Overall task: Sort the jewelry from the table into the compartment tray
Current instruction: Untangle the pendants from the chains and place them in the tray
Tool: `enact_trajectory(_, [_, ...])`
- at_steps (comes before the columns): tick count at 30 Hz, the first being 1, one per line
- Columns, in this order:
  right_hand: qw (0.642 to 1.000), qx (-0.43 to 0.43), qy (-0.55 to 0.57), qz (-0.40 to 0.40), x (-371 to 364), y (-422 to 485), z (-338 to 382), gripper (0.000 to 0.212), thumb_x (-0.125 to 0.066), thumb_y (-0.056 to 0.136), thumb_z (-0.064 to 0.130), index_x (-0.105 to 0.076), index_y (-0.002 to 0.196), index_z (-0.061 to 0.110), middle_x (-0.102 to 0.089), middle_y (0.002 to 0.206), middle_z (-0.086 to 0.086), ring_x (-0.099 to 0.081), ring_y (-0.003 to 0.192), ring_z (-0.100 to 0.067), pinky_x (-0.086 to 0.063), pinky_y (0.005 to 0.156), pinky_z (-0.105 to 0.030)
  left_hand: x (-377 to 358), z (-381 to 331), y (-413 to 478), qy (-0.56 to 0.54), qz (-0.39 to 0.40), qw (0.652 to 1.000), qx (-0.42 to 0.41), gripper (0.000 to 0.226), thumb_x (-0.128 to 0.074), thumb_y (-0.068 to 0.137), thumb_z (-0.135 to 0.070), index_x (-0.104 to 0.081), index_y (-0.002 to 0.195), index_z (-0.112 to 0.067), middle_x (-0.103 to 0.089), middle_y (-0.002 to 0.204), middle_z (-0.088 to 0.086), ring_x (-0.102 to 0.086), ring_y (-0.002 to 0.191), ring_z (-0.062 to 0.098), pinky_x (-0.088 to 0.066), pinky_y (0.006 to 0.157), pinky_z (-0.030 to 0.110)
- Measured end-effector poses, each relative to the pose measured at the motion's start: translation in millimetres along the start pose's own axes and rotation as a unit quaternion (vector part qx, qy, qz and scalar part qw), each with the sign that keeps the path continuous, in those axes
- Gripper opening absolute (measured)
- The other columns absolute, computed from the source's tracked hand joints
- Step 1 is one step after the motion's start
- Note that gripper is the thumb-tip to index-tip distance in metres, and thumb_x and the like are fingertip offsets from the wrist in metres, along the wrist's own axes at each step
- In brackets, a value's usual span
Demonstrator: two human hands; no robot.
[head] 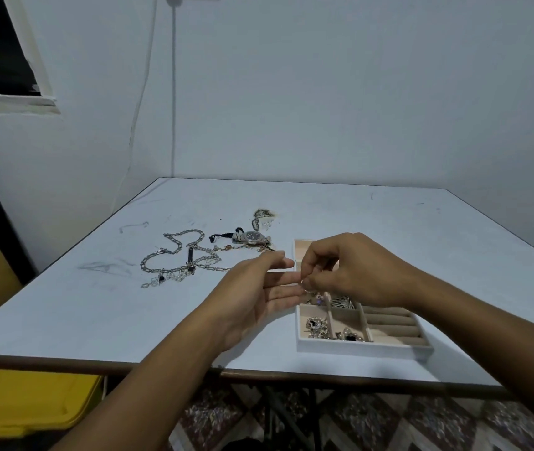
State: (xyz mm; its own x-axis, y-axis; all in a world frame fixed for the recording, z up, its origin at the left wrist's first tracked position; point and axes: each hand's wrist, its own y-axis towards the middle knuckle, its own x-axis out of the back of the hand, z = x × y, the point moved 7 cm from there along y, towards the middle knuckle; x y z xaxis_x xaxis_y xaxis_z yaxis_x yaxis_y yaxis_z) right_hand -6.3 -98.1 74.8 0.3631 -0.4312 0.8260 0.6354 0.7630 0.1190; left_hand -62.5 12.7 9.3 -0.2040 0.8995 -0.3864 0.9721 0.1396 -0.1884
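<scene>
At far left on the worktop (96,304), a loose tangle of silver chains (181,255), with a watch (252,237) just beyond it to the right. Next, the left hand (252,297), palm turned inward, fingers straight and relaxed, holding nothing, tips at the tray's left edge. Rightmost, the right hand (350,271) above the compartment tray (356,348), fingers curled, pinching a small piece (304,283) too tiny to identify; sorted jewelry (316,327) in the near compartments.

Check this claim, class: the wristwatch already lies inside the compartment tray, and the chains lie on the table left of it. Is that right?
No. The head view shows the wristwatch lying on the table, outside the compartment tray, beyond its far left corner. The chains do lie on the table left of it.
</scene>
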Motion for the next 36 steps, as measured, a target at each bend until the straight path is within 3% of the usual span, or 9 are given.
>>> enact_trajectory(4, [1.0,0.007,-0.002,0.015,-6,-16,-1,0.01,-0.07,0.081,0.014,-0.071,0.079,0.024,-0.07,0.074,0.008,-0.063,0.069,-0.003,-0.05,0.067,-0.017,1,3,-10,0.042,-0.01,0.999,-0.018,0.022,-0.051,0.097,-0.021,-0.059,0.106,-0.003,-0.072,0.103,0.019,-0.07,0.094,0.031,-0.057,0.087,0.037])
enact_trajectory(9, [0.999,-0.006,0.013,0.041,-15,-28,-10,0.007,-0.071,0.083,0.017,-0.07,0.079,0.023,-0.071,0.073,0.002,-0.061,0.057,-0.005,-0.05,0.059,-0.021,7,7,-20,0.09,-0.036,0.995,-0.04,0.018,-0.053,0.095,-0.016,-0.061,0.105,-0.004,-0.071,0.105,0.017,-0.069,0.097,0.03,-0.055,0.091,0.041])
enact_trajectory(12, [1.0,-0.005,0.003,0.03,-16,-24,-7,0.008,-0.069,0.084,0.018,-0.07,0.082,0.025,-0.071,0.074,0.005,-0.064,0.064,-0.01,-0.052,0.065,-0.025,17,4,-28,0.161,-0.056,0.983,-0.074,0.011,-0.057,0.094,-0.015,-0.065,0.098,-0.009,-0.073,0.101,0.011,-0.071,0.094,0.024,-0.054,0.092,0.04])
enact_trajectory(15, [1.0,0.008,-0.01,0.011,-23,-10,4,0.009,-0.067,0.083,0.02,-0.07,0.085,0.028,-0.068,0.078,0.011,-0.062,0.069,-0.002,-0.052,0.07,-0.026,40,-7,-38,0.263,-0.105,0.951,-0.124,0.008,-0.061,0.09,-0.016,-0.069,0.092,-0.018,-0.074,0.095,0.002,-0.071,0.09,0.016,-0.053,0.094,0.041])
enact_trajectory(19, [0.995,0.049,-0.082,0.012,-50,22,26,0.016,-0.067,0.084,0.026,-0.068,0.099,0.03,-0.063,0.099,0.017,-0.058,0.091,-0.005,-0.044,0.077,-0.024,81,-20,-55,0.328,-0.169,0.915,-0.163,0.015,-0.06,0.088,-0.016,-0.07,0.088,-0.026,-0.074,0.091,-0.009,-0.069,0.091,0.012,-0.051,0.094,0.044])
enact_trajectory(23, [0.986,0.089,-0.139,0.021,-84,60,56,0.027,-0.063,0.086,0.027,-0.065,0.112,0.027,-0.064,0.119,0.007,-0.057,0.11,-0.015,-0.047,0.091,-0.032,121,-35,-76,0.417,-0.241,0.856,-0.19,0.016,-0.061,0.087,-0.017,-0.069,0.085,-0.031,-0.072,0.088,-0.013,-0.066,0.088,0.005,-0.053,0.085,0.033])
enact_trajectory(29, [0.977,0.118,-0.175,0.026,-125,107,97,0.033,-0.061,0.086,0.029,-0.063,0.118,0.024,-0.062,0.119,-0.002,-0.053,0.112,-0.024,-0.045,0.09,-0.035,160,-50,-90,0.491,-0.285,0.796,-0.207,0.017,-0.062,0.087,-0.016,-0.069,0.09,-0.032,-0.069,0.089,-0.021,-0.058,0.086,-0.013,-0.042,0.068,0.002])
enact_trajectory(36, [0.975,0.104,-0.195,0.037,-149,139,110,0.027,-0.062,0.086,0.029,-0.066,0.112,0.029,-0.066,0.112,0.0,-0.053,0.112,-0.024,-0.044,0.087,-0.033,187,-58,-87,0.525,-0.294,0.776,-0.19,0.017,-0.06,0.088,-0.018,-0.069,0.095,-0.03,-0.065,0.088,-0.025,-0.059,0.088,-0.007,-0.048,0.078,0.016])
